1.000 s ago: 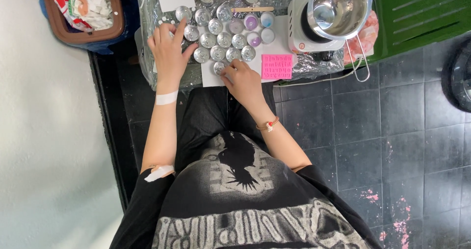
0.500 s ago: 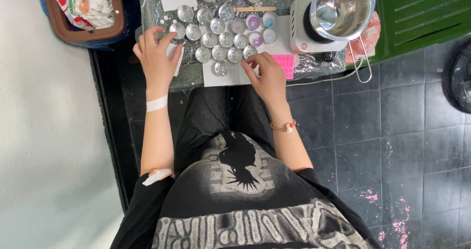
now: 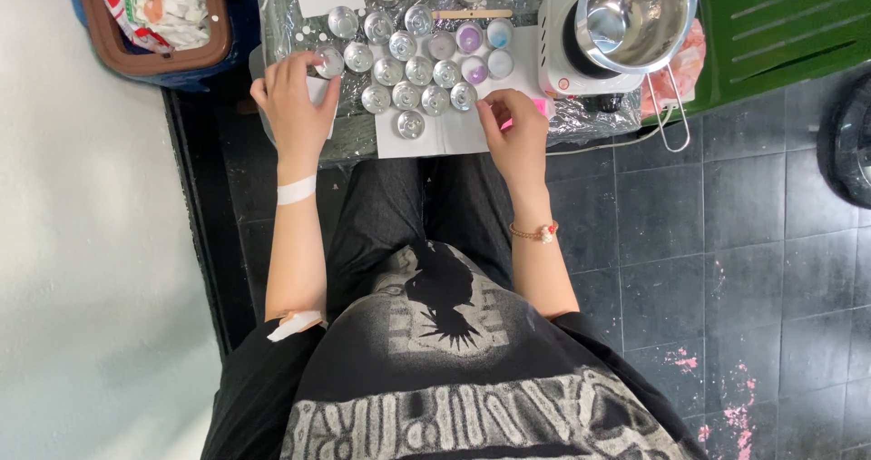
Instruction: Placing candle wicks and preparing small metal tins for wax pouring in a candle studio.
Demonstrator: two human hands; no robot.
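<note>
Many foil cups (image 3: 406, 70) on low table (image 3: 358, 138), dark tiled floor (image 3: 726, 242)

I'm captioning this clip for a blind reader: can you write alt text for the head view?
Seen from above, a seated person's left hand grips a small silver cup at the edge of rows of similar cups on a low table, while the right hand rests on a pink note. A steel pot sits on a white heater.

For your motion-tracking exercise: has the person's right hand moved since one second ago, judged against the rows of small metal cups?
Yes. The right hand has slid rightward off the cups onto the pink paper beside the white hotplate.
</note>
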